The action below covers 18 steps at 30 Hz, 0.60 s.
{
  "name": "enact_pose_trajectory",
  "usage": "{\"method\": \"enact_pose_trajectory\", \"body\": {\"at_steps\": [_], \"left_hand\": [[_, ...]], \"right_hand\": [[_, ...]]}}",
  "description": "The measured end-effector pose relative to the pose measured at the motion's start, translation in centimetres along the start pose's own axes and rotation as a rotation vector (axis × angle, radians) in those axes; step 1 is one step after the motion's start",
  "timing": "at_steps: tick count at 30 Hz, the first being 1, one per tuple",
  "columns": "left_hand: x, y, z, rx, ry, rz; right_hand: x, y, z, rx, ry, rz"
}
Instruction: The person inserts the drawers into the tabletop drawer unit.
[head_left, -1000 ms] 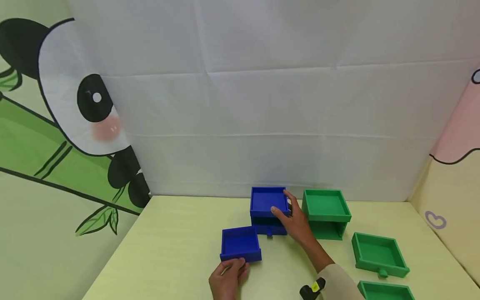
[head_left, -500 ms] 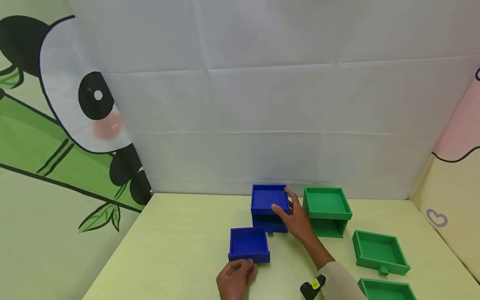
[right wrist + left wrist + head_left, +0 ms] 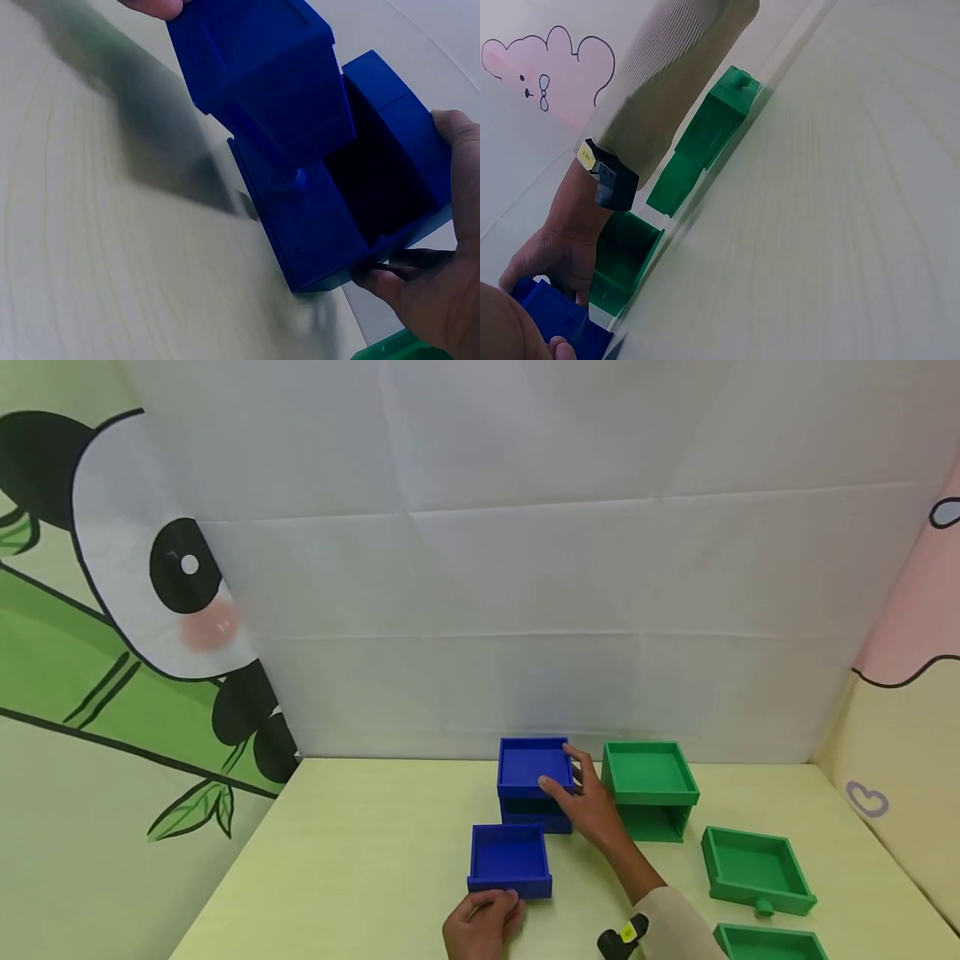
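Note:
Between the left hand's (image 3: 483,927) thumb and fingers is the front of a small blue drawer (image 3: 510,856), its open top facing up. The drawer hangs off the table, level with the vacant upper slot (image 3: 367,161) of a blue two-tier cabinet (image 3: 534,766). A second blue drawer (image 3: 300,232) with a round knob fills the lower slot. The right hand (image 3: 592,802) grips the cabinet's right side, thumb at the top's front edge. In the right wrist view the held drawer's back end overlaps the lower drawer's front and the slot opening.
Right of the blue cabinet stands a green cabinet (image 3: 650,777) with an open front. Two green drawers (image 3: 759,864) lie on the table at the right, one cut off by the frame's lower edge. A white cloth wall (image 3: 465,577) rises behind the table.
The left hand has carried the blue drawer to the right, from the cabinet's left front to directly before it, and turned it straighter. The right hand keeps its grip on the cabinet.

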<state>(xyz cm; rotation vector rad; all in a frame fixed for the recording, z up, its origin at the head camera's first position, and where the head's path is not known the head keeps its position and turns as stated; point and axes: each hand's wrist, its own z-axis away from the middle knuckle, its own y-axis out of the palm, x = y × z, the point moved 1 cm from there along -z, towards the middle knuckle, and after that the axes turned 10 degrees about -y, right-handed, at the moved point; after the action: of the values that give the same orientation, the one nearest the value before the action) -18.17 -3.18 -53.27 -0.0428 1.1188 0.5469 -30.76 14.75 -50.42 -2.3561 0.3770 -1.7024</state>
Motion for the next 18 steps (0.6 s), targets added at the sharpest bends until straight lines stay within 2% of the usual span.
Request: {"method": "enact_pose_trajectory", "body": {"at_steps": [7,14,18], "left_hand": [[-0.01,0.41,0.28,0.021,0.015,0.024],[-0.01,0.84,0.34,0.024,0.002,0.005],[0.18,1.02,0.26,0.037,-0.010,-0.013]], "right_hand": [[0.00,0.00,-0.07,0.019,-0.009,-0.104],[-0.12,-0.07,-0.07,0.049,-0.016,-0.292],[-0.70,-0.12,-0.16,0.067,0.003,-0.319]]}}
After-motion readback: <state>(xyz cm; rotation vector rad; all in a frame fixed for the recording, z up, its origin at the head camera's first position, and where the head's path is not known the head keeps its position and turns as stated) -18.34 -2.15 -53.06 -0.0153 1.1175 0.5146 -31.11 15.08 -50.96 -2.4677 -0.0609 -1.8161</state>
